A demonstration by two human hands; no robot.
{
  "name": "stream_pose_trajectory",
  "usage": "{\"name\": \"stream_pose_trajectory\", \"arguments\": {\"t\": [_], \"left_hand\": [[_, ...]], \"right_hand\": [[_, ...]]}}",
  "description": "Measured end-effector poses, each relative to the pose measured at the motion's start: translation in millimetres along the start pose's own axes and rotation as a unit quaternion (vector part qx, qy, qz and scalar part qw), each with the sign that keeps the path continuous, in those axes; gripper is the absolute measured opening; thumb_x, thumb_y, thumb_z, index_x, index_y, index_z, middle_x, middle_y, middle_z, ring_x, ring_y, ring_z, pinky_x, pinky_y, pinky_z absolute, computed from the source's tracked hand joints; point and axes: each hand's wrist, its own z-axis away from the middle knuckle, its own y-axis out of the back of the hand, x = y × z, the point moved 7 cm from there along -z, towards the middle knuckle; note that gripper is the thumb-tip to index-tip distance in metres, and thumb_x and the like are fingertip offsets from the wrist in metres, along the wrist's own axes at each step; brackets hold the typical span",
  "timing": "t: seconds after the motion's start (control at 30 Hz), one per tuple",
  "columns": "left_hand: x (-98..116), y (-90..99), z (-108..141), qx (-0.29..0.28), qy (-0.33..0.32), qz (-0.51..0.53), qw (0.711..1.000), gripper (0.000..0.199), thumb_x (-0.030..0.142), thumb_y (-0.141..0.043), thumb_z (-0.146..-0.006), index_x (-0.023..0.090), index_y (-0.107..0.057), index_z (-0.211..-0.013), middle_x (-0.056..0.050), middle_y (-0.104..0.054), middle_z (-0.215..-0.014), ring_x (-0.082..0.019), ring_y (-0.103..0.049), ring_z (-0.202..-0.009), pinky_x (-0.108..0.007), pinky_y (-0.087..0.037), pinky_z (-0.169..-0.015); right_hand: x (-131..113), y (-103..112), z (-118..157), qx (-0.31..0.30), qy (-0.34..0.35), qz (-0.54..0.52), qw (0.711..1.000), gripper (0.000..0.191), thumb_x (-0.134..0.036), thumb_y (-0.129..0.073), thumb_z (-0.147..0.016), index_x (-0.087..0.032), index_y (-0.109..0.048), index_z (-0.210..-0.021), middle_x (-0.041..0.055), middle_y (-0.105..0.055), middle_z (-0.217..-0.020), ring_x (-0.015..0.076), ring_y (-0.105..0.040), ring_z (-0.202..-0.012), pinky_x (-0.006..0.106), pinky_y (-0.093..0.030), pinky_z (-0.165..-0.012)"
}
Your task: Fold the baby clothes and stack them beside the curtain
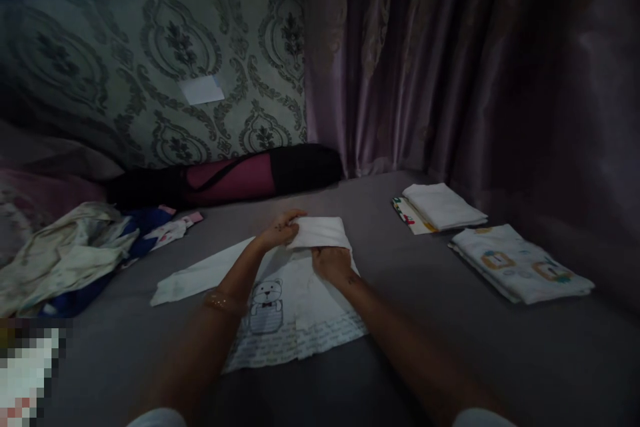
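White shirt [311, 297], bear drawing [267, 307] above lettering [295, 341], folded top [320, 232] in grip of left hand [280, 230], grip of right hand [334, 264] unclear

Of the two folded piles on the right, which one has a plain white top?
The farther pile; the nearer pile shows orange prints on top instead.

The white garment [306, 300] has a dark-outlined bear print [267, 308].

The shirt [315, 300] seems to be made of thin cloth, matt and softly creased. The sheet [405, 280] is also of cloth, smooth and rather dull. The curtain [370, 93] has a glossy, satin-like surface. The bracelet [224, 303] looks shiny, and the clothes heap [70, 257] is matt, wrinkled fabric.
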Motion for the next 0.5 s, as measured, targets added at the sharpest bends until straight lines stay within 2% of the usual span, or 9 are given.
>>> {"name": "stream_pose_trajectory", "arguments": {"t": [0.1,0.17,0.27,0.33,0.43,0.5], "left_hand": [[-18.9,-1.1,2.1,0.034,0.028,0.021,0.999,0.049,0.020,-0.052,-0.067,0.012,-0.058,-0.115,0.001,-0.055,-0.074,-0.009,-0.044,-0.056,-0.019,-0.036,-0.050],[-24.5,-2.9,0.6,0.051,0.045,0.021,0.998,0.048,0.018,-0.049,-0.067,0.012,-0.060,-0.114,0.002,-0.052,-0.068,-0.009,-0.042,-0.053,-0.019,-0.033,-0.048],[-28.0,-4.3,-0.1,0.044,0.048,0.025,0.998,0.049,0.017,-0.048,-0.068,0.010,-0.060,-0.115,0.004,-0.047,-0.060,-0.008,-0.036,-0.047,-0.019,-0.029,-0.045],[-32.7,-1.4,3.1,0.041,0.047,0.027,0.998,0.051,0.018,-0.049,-0.070,0.010,-0.057,-0.119,0.005,-0.045,-0.059,-0.007,-0.035,-0.045,-0.018,-0.027,-0.044],[-47.0,9.4,13.3,0.083,0.066,0.021,0.994,0.056,0.020,-0.055,-0.071,0.013,-0.051,-0.126,0.005,-0.049,-0.066,-0.007,-0.038,-0.047,-0.018,-0.030,-0.045],[-58.6,16.8,22.7,0.131,0.087,0.028,0.987,0.058,0.022,-0.059,-0.070,0.014,-0.048,-0.127,0.003,-0.052,-0.075,-0.007,-0.043,-0.051,-0.018,-0.034,-0.048]], "right_hand": [[-5.6,0.0,7.4,-0.024,0.011,0.003,1.000,0.050,-0.041,-0.030,-0.097,-0.014,-0.071,-0.106,0.0156,-0.071,-0.104,0.0260,-0.064,-0.102,0.036,-0.042,-0.091],[-13.4,1.3,17.9,-0.030,0.041,0.017,0.999,0.050,-0.043,-0.032,-0.097,-0.011,-0.069,-0.106,0.0174,-0.070,-0.104,0.0273,-0.063,-0.102,0.039,-0.041,-0.093],[-27.2,10.7,41.4,0.004,0.124,0.030,0.992,0.046,-0.036,-0.041,-0.095,-0.005,-0.058,-0.123,0.0212,-0.060,-0.124,0.0290,-0.053,-0.117,0.042,-0.036,-0.102],[-31.8,17.3,57.6,0.014,0.191,0.016,0.981,0.040,-0.027,-0.043,-0.093,-0.006,-0.056,-0.125,0.0197,-0.055,-0.130,0.0259,-0.049,-0.122,0.038,-0.034,-0.106],[-23.1,28.1,67.6,0.017,0.252,-0.024,0.967,0.030,-0.017,-0.039,-0.093,-0.013,-0.063,-0.111,0.0134,-0.062,-0.121,0.0195,-0.053,-0.117,0.031,-0.034,-0.105],[-7.0,34.8,59.0,0.026,0.243,-0.045,0.969,0.029,-0.015,-0.038,-0.093,-0.016,-0.064,-0.105,0.0109,-0.065,-0.113,0.0174,-0.056,-0.111,0.029,-0.037,-0.101]]}}
